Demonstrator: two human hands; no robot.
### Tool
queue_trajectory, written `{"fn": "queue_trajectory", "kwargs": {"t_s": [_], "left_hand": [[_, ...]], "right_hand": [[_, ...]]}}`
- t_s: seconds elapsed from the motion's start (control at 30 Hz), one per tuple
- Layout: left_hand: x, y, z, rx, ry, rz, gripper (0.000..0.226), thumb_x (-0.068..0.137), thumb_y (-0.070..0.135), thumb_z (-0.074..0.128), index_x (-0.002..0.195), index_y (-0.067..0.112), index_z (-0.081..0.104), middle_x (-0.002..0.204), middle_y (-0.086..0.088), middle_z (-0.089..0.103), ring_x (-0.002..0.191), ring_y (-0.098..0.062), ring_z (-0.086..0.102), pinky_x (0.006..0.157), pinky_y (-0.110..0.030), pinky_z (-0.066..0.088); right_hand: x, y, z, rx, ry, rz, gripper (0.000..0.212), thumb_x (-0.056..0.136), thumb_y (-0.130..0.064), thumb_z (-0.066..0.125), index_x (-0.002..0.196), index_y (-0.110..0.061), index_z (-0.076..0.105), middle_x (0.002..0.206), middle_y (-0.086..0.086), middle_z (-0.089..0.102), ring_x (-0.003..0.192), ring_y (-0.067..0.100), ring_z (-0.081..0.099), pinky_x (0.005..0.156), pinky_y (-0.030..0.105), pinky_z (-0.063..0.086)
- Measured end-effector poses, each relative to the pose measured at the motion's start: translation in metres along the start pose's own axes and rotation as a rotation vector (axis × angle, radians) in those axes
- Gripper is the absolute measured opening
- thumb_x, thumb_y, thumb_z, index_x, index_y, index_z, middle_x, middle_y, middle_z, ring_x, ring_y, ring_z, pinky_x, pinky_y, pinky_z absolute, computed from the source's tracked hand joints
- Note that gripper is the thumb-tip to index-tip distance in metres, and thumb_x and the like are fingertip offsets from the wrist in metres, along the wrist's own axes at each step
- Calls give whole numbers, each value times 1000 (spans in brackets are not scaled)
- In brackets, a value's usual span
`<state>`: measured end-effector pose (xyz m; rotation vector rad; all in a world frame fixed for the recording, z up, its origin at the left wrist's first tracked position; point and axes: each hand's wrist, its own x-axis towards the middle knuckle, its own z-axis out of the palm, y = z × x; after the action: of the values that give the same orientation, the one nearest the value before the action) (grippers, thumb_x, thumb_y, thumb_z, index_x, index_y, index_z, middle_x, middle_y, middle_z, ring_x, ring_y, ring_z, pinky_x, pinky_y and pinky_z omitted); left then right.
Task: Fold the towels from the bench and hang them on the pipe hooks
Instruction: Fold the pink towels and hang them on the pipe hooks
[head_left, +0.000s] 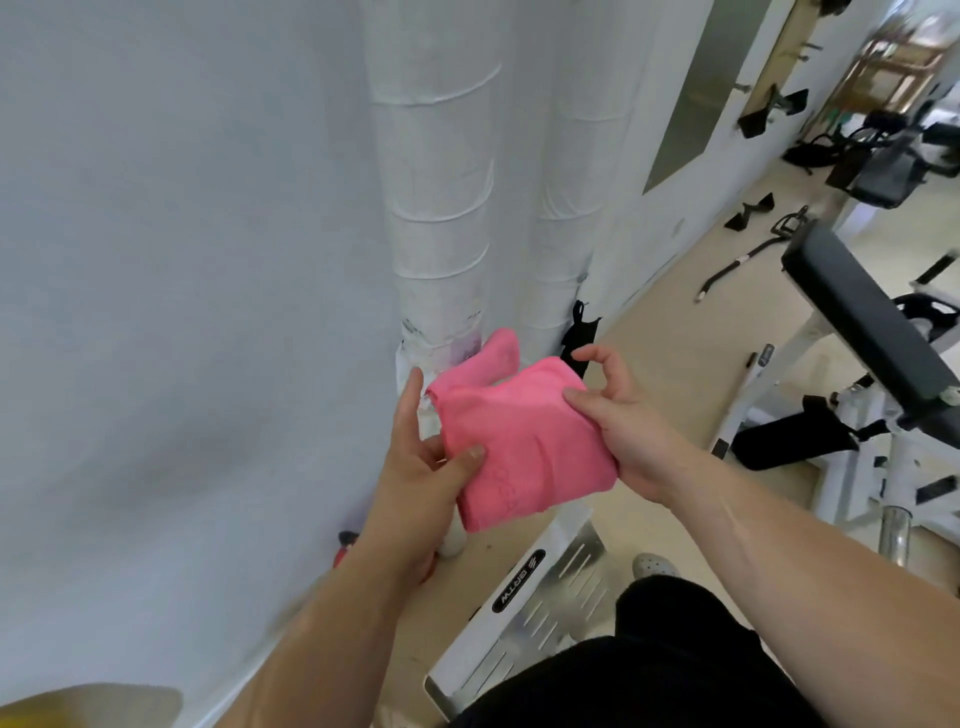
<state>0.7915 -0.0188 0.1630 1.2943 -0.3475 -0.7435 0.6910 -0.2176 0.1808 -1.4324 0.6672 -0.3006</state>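
Observation:
A pink towel (519, 441), folded into a small thick square, is held in the air between both hands in front of two white wrapped pipes (441, 208). My left hand (415, 467) grips its left edge, thumb on top. My right hand (618, 415) pinches the right edge with thumb and fingers. One corner of the towel sticks up at the back. A black strap (579, 338) hangs from the right pipe; no hook shows clearly.
A black padded bench (872, 327) on a white frame stands to the right. A white perforated metal plate (545, 597) lies below the towel. Black handles and a bar lie on the beige floor (675, 338) at the far right. The white wall (182, 312) fills the left.

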Motion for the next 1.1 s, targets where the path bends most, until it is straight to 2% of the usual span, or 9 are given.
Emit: {"fn": "queue_trajectory", "kwargs": {"t_s": [0.1,0.2,0.27,0.37,0.5,0.6,0.77,0.9,1.1], "left_hand": [[24,4,30,116,77,151,78,95,-8,57,136,57,47,125,-6,71,111,-22,70,88,-40,60],[58,5,67,276,154,255,55,95,-9,54,114,42,68,122,10,69,107,2,65,86,-17,52],[85,2,93,360,188,280,44,96,-5,56,101,36,74,106,17,74,96,7,64,82,-12,47],[129,-6,133,384,206,225,35,90,4,70,105,36,76,113,14,71,105,1,65,86,-16,50],[176,-15,184,552,181,150,74,64,17,90,127,46,64,129,20,61,118,1,61,97,-28,52],[207,-17,222,703,232,143,82,66,10,89,133,46,56,131,19,57,115,7,58,93,-15,49],[238,-19,269,902,457,128,66,70,10,84,127,37,65,108,21,62,95,19,55,79,0,41],[253,-4,294,996,523,193,36,74,19,81,105,36,75,91,12,71,84,-2,66,79,-29,56],[260,47,308,925,445,196,21,75,21,87,91,26,75,141,12,41,119,2,49,94,-22,46]], "right_hand": [[20,-9,-25,40,-98,-73,26,104,-11,50,99,-33,63,87,7,58,75,19,52,59,31,38],[45,-19,-59,3,-154,-128,33,101,-6,54,86,-27,74,96,-2,65,88,11,57,72,25,44],[67,-22,-89,-37,-231,-139,27,93,-3,66,100,-27,75,111,-3,69,100,11,64,83,28,53],[109,-27,-141,-193,-338,-144,57,75,-7,84,121,-37,67,130,0,61,114,16,65,91,37,58],[165,-42,-202,-521,-373,-222,89,66,-19,92,140,-44,50,138,-14,49,121,5,55,97,30,54],[205,-44,-238,-701,-403,-302,93,67,-24,91,145,-41,42,137,-11,46,121,7,49,96,17,44],[253,-42,-271,-765,-486,-390,70,67,-33,90,128,-37,57,116,-11,65,101,7,61,82,13,45],[282,-66,-290,-845,-487,-524,38,68,-44,89,99,-32,72,94,-7,57,81,5,55,70,18,39],[291,-132,-321,-609,-670,-462,25,78,-24,86,97,-28,71,133,-13,54,117,0,56,94,17,43]]}}
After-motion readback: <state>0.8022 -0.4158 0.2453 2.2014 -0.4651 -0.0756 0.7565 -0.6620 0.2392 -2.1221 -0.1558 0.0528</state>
